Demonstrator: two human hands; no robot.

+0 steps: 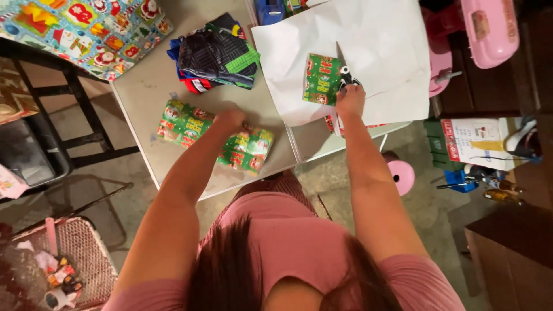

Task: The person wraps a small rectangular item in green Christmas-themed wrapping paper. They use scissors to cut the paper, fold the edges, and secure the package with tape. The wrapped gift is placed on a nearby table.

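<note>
My left hand [229, 120] rests on a long parcel wrapped in green festive paper [196, 128] that lies on the grey table [144, 92]. My right hand [350, 101] grips black-handled scissors [344, 74], whose blade points up over a large white sheet of paper [380, 46]. A cut piece of green festive paper [319, 79] lies on that sheet just left of the scissors.
A stack of folded dark clothes [218, 55] sits at the table's far side. A colourful festive sheet [86, 29] hangs at top left. A wire basket [63, 259] stands lower left, a pink stool [401, 174] and pink toys [489, 29] right.
</note>
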